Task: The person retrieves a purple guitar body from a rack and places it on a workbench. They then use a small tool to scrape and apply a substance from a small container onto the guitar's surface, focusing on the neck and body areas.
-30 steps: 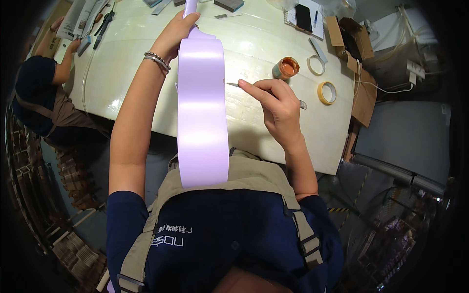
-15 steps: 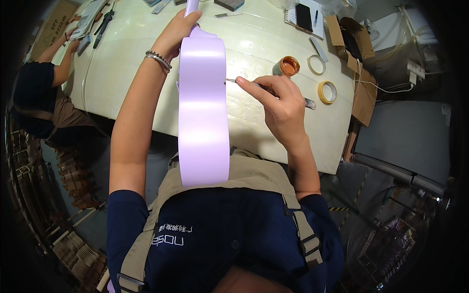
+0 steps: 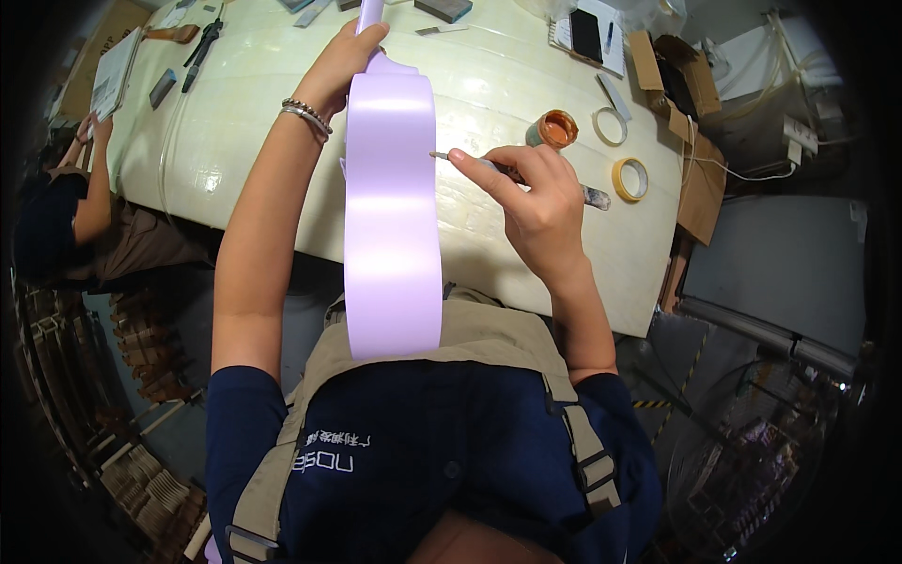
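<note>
A glossy lilac ukulele stands on its edge in front of me, its curved side facing up and its lower end against my apron. My left hand is wrapped round its neck at the far end. In my right hand is a slim paintbrush with a paint-stained handle, pinched between thumb and fingers. The brush's fine tip is at the right edge of the ukulele's side, near the waist; whether it touches cannot be made out. An open jar of orange-brown paint sits on the table just beyond my right hand.
Tape rolls lie right of the jar on the pale table. Farther off are a phone on a notebook, an open cardboard box and sanding blocks. At the left, a co-worker holds papers.
The brush tip has shifted slightly left, up against the ukulele's edge. My left hand holds the neck as before. The co-worker has moved left and lifted the papers off the table.
</note>
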Demonstrator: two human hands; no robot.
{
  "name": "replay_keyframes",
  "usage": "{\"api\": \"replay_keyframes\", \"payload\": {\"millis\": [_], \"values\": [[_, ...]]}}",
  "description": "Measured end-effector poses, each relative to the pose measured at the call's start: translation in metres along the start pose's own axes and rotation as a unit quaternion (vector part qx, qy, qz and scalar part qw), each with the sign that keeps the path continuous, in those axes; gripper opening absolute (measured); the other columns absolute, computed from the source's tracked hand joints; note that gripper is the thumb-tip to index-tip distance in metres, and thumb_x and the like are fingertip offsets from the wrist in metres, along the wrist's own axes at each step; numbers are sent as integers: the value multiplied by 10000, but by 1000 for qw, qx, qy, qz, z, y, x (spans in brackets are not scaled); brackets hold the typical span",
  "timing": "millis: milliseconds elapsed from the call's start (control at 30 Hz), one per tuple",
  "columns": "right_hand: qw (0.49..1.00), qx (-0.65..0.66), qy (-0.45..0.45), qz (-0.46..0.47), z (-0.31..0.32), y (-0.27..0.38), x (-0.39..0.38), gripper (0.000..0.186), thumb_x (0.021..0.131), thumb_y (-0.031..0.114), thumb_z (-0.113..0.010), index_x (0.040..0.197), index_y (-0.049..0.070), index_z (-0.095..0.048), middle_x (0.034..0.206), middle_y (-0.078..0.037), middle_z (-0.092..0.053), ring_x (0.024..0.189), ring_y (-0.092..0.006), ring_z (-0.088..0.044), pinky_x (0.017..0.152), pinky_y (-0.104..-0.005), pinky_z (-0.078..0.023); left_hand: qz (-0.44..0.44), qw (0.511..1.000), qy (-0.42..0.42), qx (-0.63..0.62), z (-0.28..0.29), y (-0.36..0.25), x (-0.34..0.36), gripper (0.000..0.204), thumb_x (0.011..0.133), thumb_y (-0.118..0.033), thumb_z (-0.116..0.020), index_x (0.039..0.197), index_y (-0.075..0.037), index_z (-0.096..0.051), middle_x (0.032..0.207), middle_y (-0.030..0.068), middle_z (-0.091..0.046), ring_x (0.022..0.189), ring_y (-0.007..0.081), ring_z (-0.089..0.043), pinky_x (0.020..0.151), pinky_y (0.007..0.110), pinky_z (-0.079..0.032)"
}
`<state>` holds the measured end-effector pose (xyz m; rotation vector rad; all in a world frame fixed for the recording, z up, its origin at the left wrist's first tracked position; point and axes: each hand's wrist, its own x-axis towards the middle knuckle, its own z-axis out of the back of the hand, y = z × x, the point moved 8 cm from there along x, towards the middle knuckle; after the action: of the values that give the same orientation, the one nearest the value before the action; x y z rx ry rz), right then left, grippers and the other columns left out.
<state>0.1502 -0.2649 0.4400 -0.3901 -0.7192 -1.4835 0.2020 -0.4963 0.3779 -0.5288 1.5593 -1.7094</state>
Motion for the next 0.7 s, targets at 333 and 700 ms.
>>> {"api": "replay_keyframes", "payload": {"millis": [333,700], "values": [[856,359,-43,-368,-26,-72,-72,240,848,20,-495,1067,48,-589,889,-73,-611,786,-119,-556,683,-226,-435,-18,996,-79,-37,64,24,13,325,848,-352,-525,962,-49,-498,695,11,-533,541,74,-481,486,222,-392],[896,56,-176,-405,-74,-193,-163,153,812,66,-527,955,23,-561,913,-125,-544,834,-266,-537,754,-341,-439,-35,926,-290,-240,148,64,-25,321,867,-265,-489,1023,-1,-394,776,105,-507,628,187,-533,531,308,-479]]}}
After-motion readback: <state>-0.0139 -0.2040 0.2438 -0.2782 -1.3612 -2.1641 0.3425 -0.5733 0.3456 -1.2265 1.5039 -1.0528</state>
